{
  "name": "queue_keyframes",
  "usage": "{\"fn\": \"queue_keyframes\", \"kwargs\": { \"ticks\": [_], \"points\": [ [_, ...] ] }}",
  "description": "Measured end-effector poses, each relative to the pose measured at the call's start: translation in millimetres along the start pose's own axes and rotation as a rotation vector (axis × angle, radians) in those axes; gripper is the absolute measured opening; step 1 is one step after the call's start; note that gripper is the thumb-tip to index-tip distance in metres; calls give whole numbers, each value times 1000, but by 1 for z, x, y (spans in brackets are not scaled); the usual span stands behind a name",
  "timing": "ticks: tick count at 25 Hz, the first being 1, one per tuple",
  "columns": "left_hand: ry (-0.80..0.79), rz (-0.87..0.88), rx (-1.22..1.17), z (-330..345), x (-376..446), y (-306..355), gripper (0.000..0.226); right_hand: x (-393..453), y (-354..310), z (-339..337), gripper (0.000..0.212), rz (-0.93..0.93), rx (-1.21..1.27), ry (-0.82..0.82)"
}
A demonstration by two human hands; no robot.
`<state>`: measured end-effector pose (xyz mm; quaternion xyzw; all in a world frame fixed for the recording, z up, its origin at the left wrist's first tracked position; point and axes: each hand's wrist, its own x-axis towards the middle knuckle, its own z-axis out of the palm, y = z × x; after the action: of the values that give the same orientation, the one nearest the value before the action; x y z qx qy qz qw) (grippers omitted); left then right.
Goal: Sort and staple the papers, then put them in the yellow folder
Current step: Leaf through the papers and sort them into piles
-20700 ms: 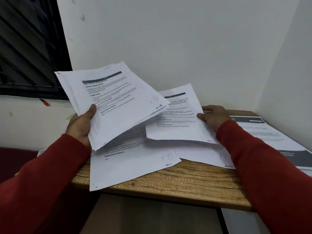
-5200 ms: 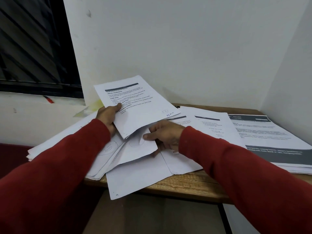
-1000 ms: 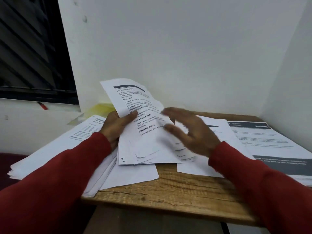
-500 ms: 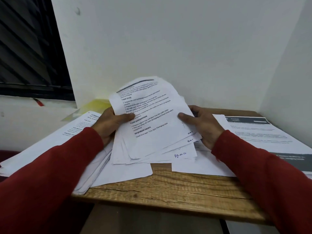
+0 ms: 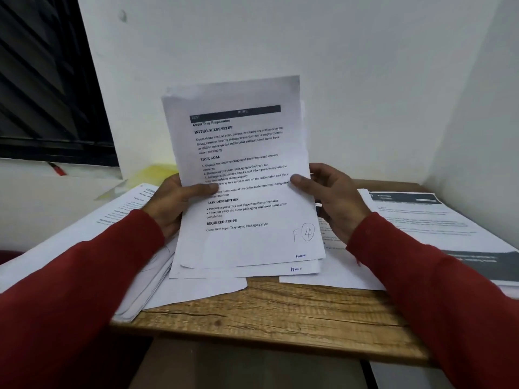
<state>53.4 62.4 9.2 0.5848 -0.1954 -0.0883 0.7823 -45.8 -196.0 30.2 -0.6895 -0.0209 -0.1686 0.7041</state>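
Papers (image 5: 247,192) upright, gripped between left hand (image 5: 174,203), right hand (image 5: 334,197).

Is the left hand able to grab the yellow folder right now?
Probably not yet. The left hand grips the held papers, and the yellow folder lies behind them, partly under the left paper pile.

Sheaf of papers (image 5: 247,192) held near upright over wooden table (image 5: 280,313), gripped by left hand (image 5: 174,203) and right hand (image 5: 334,197), thumbs on front page. Loose sheets (image 5: 196,290) below. Yellow folder (image 5: 160,172) behind, against wall.
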Motion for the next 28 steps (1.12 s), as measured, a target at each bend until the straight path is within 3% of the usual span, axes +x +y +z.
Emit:
{"fn": "queue_keyframes", "kwargs": {
  "ticks": [2, 5, 10, 13, 17, 22, 28],
  "points": [
    [-6, 18, -1, 0, -1, -1, 37, 2, 3, 0, 29, -3, 9, 59],
    [53, 73, 16, 0, 0, -1, 38, 7, 5, -5, 15, -32, -7, 127],
    [124, 87, 12, -1, 5, -4, 19, 28, -1, -51, 14, -161, -23, 601],
    [117, 85, 15, -2, 4, -5, 18, 32, -2, -69, 18, -180, 83, 716],
    [123, 78, 18, -3, 5, -5, 17, 28, -4, -55, 9, -128, 296, 546],
    [66, 62, 29, -1, 3, -5, 20, 13, 6, -16, 15, -22, 215, 249],
    [21, 86, 176, -4, 1, -9, 25, 9, 19, 8, 24, -22, 99, 203]
  ]
}}
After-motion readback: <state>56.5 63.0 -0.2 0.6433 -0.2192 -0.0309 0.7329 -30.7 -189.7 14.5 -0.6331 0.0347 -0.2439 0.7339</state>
